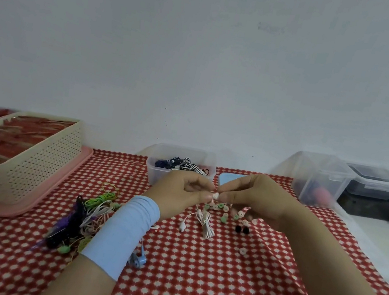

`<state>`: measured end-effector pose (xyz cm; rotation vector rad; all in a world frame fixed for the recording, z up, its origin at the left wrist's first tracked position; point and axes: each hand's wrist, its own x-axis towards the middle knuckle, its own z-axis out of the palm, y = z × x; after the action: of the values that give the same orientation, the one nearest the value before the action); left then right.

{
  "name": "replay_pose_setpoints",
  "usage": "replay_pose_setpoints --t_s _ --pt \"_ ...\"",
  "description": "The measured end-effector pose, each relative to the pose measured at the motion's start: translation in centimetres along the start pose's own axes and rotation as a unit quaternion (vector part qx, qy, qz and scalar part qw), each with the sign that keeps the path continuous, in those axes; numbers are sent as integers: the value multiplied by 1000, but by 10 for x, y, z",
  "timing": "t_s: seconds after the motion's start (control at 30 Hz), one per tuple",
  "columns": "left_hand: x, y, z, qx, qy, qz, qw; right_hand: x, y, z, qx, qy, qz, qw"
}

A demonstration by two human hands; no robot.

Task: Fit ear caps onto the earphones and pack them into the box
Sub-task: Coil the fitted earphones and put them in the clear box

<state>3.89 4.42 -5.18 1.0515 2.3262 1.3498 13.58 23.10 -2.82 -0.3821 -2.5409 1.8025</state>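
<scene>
My left hand and my right hand meet above the table's middle, both pinching a small white earbud piece between their fingertips. Its white cable hangs down onto the red patterned cloth. Several loose ear caps in green, pink and black lie just under my hands. A tangle of coloured earphones lies left of my left forearm. Behind my hands stands an open clear box holding dark and striped earphones.
A cream perforated basket on a pink tray fills the left. A blue lid lies behind my right hand. Clear lidded containers and a dark-filled one stand at the right rear. One pink cap lies apart.
</scene>
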Motion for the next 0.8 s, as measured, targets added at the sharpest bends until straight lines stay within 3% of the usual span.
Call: replay_pose_setpoints --t_s 0.1,0.2,0.27,0.37,0.47,0.63,0.8 --pt "-1 -1 -8 153 -61 -63 984 3 4 0 -84 29 15 996" --pt "-5 -1 -8 238 -135 -127 953 8 10 4 -169 33 25 985" --pt "-5 -2 -5 273 -134 -129 944 9 12 4 -201 28 24 979" --pt "-4 -5 -7 267 -98 -124 951 9 14 -9 -228 60 10 972" --pt "-4 -5 -13 272 -112 -141 945 8 16 -26 -304 115 21 946" --pt "-5 -4 -14 339 -149 -151 917 9 29 -39 -370 66 101 921" --pt "-3 -5 -18 308 -92 -132 938 16 37 -33 -399 65 101 909"
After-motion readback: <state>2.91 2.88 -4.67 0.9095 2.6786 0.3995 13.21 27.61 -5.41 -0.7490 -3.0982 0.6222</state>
